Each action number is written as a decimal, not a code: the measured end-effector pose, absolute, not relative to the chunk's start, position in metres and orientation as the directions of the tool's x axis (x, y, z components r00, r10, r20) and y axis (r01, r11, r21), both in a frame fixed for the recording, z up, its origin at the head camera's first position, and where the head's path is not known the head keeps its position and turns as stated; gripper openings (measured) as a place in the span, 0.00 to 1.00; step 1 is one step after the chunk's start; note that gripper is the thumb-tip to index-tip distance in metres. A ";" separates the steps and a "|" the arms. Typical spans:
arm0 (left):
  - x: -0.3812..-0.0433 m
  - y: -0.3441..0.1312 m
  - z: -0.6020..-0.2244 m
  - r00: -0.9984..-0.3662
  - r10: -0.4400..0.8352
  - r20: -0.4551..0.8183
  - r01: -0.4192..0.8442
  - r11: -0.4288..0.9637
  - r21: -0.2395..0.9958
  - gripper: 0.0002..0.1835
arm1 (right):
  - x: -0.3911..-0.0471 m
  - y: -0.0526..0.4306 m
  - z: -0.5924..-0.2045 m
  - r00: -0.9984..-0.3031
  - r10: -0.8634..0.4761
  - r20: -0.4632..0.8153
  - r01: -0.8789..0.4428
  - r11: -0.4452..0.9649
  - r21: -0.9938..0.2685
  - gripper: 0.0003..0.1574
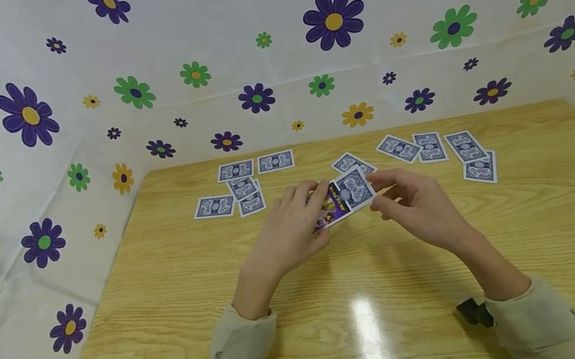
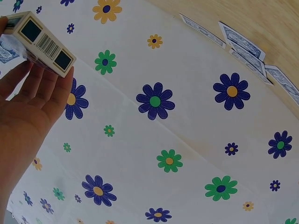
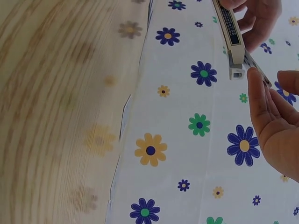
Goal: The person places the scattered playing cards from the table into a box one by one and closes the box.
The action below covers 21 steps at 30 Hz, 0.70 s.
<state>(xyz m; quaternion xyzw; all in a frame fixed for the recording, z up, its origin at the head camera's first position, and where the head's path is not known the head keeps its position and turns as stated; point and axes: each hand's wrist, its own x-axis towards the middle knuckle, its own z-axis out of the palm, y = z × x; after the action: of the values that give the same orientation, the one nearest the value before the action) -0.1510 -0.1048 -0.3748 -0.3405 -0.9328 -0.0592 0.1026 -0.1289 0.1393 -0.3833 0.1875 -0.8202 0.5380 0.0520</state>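
My left hand point(image 1: 292, 223) grips a small card box point(image 1: 331, 207) with a purple and yellow printed front, held over the table. A barcode shows on the box in the left wrist view. From its right end juts a playing card point(image 1: 355, 188) with a blue patterned back. At the card's outer edge are the fingertips and thumb of my right hand point(image 1: 413, 202), curled about it. A pale flap point(image 3: 237, 73) hangs open at the box's end in the right wrist view. Much of the box front is hidden under the left fingers.
Face-down playing cards lie at the table's back left point(image 1: 214, 206), with a single card point(image 1: 352, 163) behind the hands and several more at the back right point(image 1: 464, 147). Flowered white cloth point(image 1: 270, 80) hangs behind the wooden table point(image 1: 316, 341).
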 end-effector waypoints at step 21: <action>-0.147 -0.101 -0.372 -0.732 0.640 0.234 0.663 0.748 0.032 0.40 | -0.125 0.127 -0.388 -0.906 -0.287 0.310 -0.408 0.405 -0.818 0.24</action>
<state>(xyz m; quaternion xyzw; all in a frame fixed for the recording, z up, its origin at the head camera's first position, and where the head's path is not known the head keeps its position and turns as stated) -0.1474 -0.1009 -0.3724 -0.3507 -0.9289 -0.0568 0.1044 -0.1251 0.1268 -0.3884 0.2080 -0.8361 0.5041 0.0601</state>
